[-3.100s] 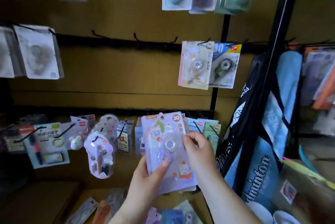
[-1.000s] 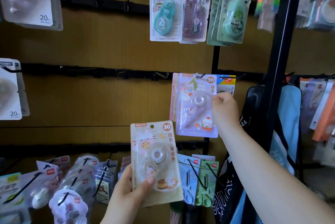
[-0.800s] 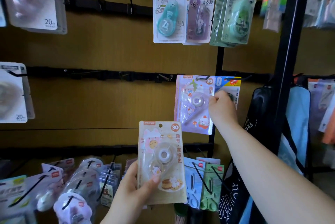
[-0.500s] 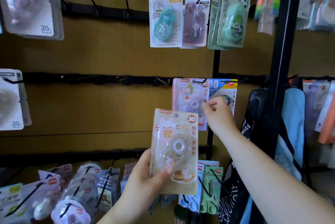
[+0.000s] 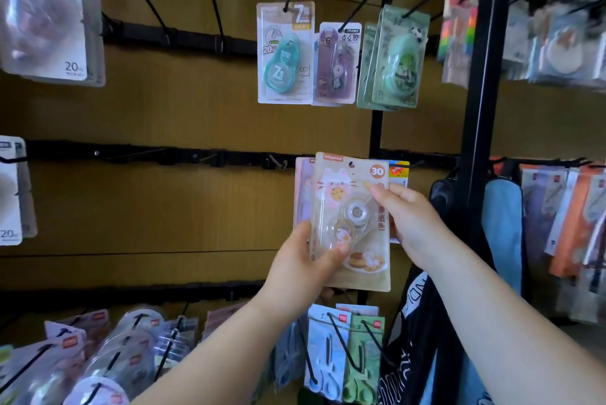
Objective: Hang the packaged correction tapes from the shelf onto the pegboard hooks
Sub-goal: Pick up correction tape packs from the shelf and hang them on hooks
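Two hands hold one beige correction tape pack [image 5: 352, 224] up against the pegboard [image 5: 164, 208], its top at the middle hook rail [image 5: 164, 155] and covering a lilac pack [image 5: 303, 191] hanging there. The left hand [image 5: 301, 270] grips the lower left edge, thumb across the blister; the right hand [image 5: 416, 224] has its fingers [image 5: 387, 196] pinching the right edge. An orange circle on the beige card reads "30", with Chinese characters below it. Above hang a teal pack [image 5: 284, 53] marked "7" and "20" and a purple pack [image 5: 336, 63] marked "6". At far left, blurred packs [image 5: 49, 27] read "20".
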Available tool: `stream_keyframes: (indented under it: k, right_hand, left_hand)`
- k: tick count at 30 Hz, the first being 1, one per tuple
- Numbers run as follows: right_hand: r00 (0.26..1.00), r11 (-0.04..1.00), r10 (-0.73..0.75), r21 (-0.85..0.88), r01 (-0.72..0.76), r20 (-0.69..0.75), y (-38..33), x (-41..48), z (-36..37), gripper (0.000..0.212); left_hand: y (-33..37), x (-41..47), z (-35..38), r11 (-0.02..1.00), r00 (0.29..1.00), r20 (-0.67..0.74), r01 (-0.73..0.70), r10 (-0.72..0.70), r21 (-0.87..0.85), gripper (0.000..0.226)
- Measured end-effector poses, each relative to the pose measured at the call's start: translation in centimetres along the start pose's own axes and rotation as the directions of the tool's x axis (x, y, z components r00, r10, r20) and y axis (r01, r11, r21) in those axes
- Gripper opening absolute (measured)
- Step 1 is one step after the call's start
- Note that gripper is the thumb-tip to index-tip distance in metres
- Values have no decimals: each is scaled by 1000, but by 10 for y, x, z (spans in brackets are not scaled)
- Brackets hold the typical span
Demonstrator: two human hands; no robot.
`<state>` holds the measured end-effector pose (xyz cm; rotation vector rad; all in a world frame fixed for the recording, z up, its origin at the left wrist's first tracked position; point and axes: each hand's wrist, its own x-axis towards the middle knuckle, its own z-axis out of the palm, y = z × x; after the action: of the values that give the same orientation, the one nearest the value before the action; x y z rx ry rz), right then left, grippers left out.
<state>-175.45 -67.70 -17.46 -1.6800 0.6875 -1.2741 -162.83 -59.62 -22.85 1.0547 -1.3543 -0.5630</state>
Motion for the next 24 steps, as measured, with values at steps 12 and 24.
stream_keyframes:
  k: [12, 24]
  right_hand:
    - [999, 999, -18, -52, 16, -41, 1, 12, 1, 16]
    - [998, 998, -40, -42, 38, -49, 10, 10, -2, 17]
  left_hand:
    - [-3, 8, 8, 997, 997, -44, 70, -69, 21, 18]
    - [-19, 8, 13, 984, 996, -64, -45, 56, 171, 35]
